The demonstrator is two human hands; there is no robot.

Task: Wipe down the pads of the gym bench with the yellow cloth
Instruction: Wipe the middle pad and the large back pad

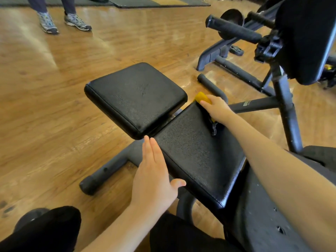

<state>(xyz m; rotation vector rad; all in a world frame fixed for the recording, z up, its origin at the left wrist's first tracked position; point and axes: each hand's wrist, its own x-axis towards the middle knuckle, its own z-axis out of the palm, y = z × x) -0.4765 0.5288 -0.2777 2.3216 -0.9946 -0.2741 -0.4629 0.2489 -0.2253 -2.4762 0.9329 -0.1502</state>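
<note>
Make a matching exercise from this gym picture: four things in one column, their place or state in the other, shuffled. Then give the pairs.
Things:
1. yellow cloth
2. left hand
3. right hand
4. grey shoes

Place or state:
A. flat and open against the near pad's left edge
B. on the wooden floor, top left
C. bunched at the near pad's far right corner
D. pressing the cloth on the pad

Pairs: 1-C, 2-A, 3-D, 4-B

A gym: a black padded bench [163,128] stands on a wood-plank floor [54,79], another padded machine [269,51] just beyond it, dark exercise mats [145,2] farther behind.
</note>
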